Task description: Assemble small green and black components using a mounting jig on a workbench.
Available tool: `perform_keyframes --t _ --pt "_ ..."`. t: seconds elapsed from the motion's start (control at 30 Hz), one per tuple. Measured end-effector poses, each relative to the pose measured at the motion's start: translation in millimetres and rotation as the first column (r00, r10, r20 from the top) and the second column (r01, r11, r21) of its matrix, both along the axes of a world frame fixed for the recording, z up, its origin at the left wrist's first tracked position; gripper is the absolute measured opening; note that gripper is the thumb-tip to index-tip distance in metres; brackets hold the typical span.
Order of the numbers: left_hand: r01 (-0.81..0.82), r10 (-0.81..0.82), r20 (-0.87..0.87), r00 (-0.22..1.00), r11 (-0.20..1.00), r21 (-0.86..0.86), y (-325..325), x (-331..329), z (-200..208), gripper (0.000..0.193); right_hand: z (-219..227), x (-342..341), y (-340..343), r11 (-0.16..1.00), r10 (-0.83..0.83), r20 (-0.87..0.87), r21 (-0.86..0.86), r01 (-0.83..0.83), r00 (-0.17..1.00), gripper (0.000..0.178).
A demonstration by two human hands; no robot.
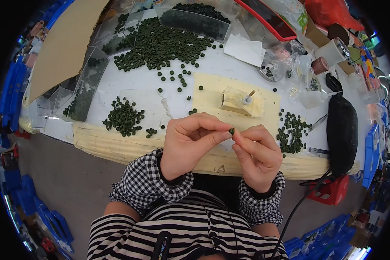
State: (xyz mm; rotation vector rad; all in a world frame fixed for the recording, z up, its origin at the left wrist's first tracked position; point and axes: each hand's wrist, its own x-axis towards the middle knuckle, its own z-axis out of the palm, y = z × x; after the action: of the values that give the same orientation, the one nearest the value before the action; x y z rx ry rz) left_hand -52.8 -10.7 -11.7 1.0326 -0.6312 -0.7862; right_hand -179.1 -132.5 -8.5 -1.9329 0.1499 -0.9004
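Dark green piece held between two sets of fingertips

Thumb and forefinger of the left hand (pixel 187 141) pinch a small dark green piece (pixel 232 131) at their very tips, its body standing out just past them on the right. The right hand (pixel 261 154) meets it from the other side, a fingertip at or against the piece; whether that hand also grips it cannot be told. Both hands are above the near edge of the white table (pixel 110 84). Just beyond them, a cream block (pixel 238 104) with an upright peg (pixel 252 93) sits on a pale yellow sheet (pixel 210 81). Similar green pieces form a small pile (pixel 122 117) to the left, a loose scatter (pixel 290 139) to the right, near a black pouch (pixel 342 130), and a broad heap (pixel 164 43) farther back.
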Motion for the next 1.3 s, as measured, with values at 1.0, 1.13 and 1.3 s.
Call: perform_keyframes --t 1.0,1.13,1.3 --pt "0.002 -0.002 0.007 1.0 1.0 -0.026 0.3 -0.1 -2.2 0.015 -2.0 1.5 -2.3 0.999 0.022 0.008 -0.028 -0.022 1.0 0.034" --pt "0.001 -0.001 0.0 1.0 1.0 -0.03 0.8 -0.3 -2.5 0.016 -3.0 1.4 -2.0 0.999 0.028 0.008 -0.023 -0.028 1.0 0.034" --pt "-0.008 0.008 -0.011 1.0 0.999 -0.044 0.0 -0.9 -2.8 0.016 -0.9 2.0 -0.8 0.999 0.006 0.018 -0.032 -0.006 1.0 0.034"
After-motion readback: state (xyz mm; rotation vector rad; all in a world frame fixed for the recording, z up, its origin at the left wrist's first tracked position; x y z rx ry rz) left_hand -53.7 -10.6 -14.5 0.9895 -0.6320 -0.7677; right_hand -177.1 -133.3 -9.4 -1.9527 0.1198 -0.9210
